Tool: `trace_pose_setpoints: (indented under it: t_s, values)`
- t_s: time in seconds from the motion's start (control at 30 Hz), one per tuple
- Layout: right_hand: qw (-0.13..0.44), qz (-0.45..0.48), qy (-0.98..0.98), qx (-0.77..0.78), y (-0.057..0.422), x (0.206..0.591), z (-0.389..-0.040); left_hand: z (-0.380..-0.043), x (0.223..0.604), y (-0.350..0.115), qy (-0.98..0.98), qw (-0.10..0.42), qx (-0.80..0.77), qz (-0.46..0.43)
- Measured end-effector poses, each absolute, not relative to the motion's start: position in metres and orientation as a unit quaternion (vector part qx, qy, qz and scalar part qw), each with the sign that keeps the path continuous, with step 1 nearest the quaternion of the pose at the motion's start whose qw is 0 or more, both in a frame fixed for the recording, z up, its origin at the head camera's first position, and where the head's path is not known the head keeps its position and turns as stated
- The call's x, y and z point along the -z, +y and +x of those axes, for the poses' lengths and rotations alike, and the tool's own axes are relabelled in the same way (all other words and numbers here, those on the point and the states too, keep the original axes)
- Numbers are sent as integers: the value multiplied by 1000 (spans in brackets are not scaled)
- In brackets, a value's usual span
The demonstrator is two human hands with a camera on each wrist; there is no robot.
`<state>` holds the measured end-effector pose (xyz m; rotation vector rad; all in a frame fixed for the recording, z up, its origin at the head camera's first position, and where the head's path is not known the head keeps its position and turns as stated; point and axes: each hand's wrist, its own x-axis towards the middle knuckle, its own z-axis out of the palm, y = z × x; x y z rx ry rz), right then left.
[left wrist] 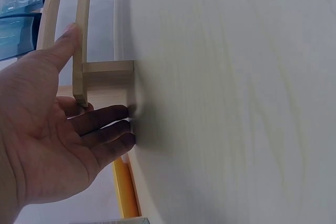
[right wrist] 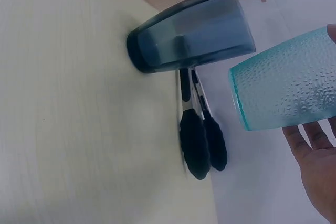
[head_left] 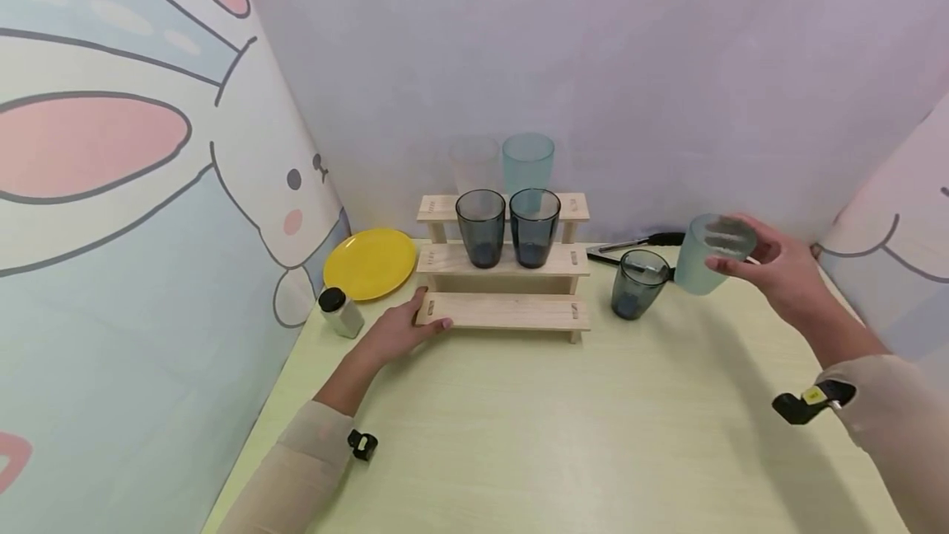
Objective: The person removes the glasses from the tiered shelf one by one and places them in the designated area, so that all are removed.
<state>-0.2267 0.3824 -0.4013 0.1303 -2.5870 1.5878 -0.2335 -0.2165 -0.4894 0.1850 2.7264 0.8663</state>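
Cup (right wrist: 283, 85) dimples crisp in right-wrist view only

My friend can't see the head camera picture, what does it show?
A person's right hand holds a light blue cup near a dark glass, while the left hand grips the lowest shelf of a three-step wooden rack. Two dark glasses stand on its middle shelf, two paler cups on the top.

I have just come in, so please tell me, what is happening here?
A person's right hand holds a pale blue cup above the table; the left hand grips the lowest step of a wooden rack. The middle step bears two dark glasses, the top step two paler cups. A third dark glass stands on the table.
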Motion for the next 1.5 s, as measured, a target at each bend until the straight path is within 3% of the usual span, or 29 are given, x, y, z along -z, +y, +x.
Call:
trace_pose_setpoints:
  t_s: [0.67,1.5]
  values:
    - [-23,43,-834,-550,393,468,-242,-233,488,-216,942,138,-300,63]
    - [-52,52,-857,-509,391,479,-240,-233,488,-215,940,142,-304,58]
